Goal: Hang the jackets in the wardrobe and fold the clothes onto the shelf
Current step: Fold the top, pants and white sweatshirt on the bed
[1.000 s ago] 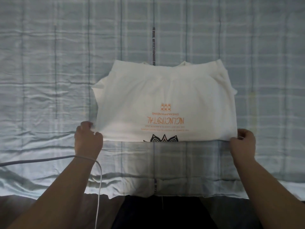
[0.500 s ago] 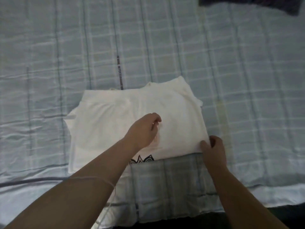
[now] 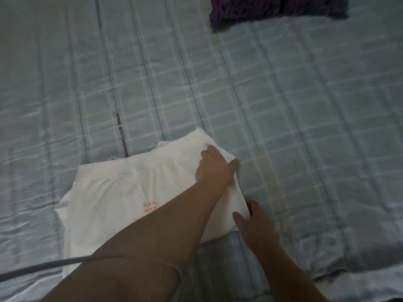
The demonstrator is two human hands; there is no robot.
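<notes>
Head view, starting closest to you: a grey cable (image 3: 43, 267) runs in from the left edge of the bed (image 3: 305, 127) and passes under your left forearm, near the bed's front edge. Your left arm reaches diagonally across the white T-shirt (image 3: 113, 192), which lies folded flat on the checked bedspread, toward the front and a little left of the middle of the bed.

Your right hand (image 3: 255, 225) is at the shirt's near right corner. The thumb lies on top of the cloth and the fingers curl at its edge, pinching that corner. A small orange print (image 3: 150, 206) shows on the shirt just left of your left forearm.

Further out, your left hand (image 3: 214, 168) is at the shirt's far right corner, with the fingers curled over the cloth and the thumb at its right edge, gripping it. The picture is blurred here, so the finer lie of the fingers cannot be made out.

Beyond the shirt, a dark strip (image 3: 122, 136) printed on the bedspread runs away from the collar. At the bed's far edge, right of the middle and well apart from the shirt, a dark purple garment (image 3: 272, 7) lies bunched.
</notes>
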